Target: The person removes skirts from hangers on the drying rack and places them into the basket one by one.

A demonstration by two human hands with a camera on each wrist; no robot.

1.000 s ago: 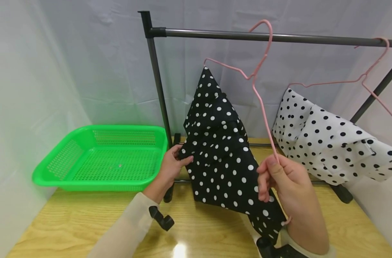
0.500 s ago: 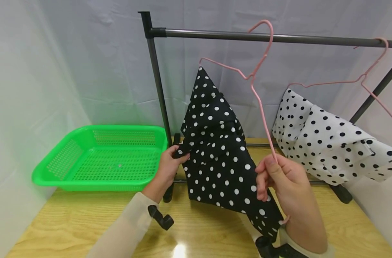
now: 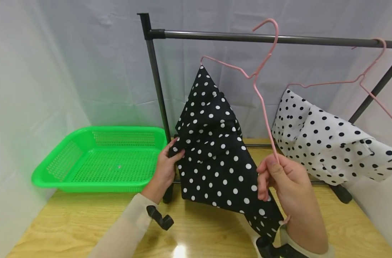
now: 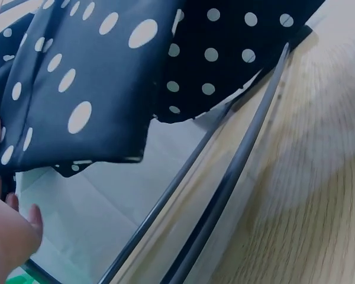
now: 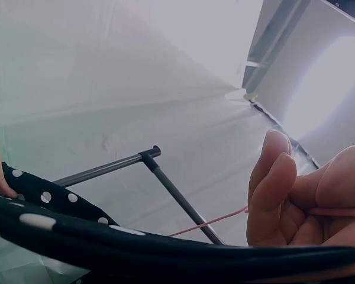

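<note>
Black polka-dot garment (image 3: pixel 215 150) hangs between both hands on the pink hanger (image 3: pixel 258 86), its long axis running from 12 down toward 5 o'clock. The left hand (image 3: pixel 165 168) pinches its edge at 9 o'clock; the right hand (image 3: pixel 286 186), at 4 o'clock, grips the hanger's lower wire.

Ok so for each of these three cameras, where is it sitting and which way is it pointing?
Head: worn on the head, looking forward and down at the rack, green basket and black dotted cloth; both forearms, left hand and right hand show.
Left wrist: low by the table, looking up along the cloth's underside; only fingertips show.
Right wrist: at the palm, facing up at the backdrop; fingers pinch the pink hanger.
Shared: the black dotted cloth and the rack appear in every view.
</note>
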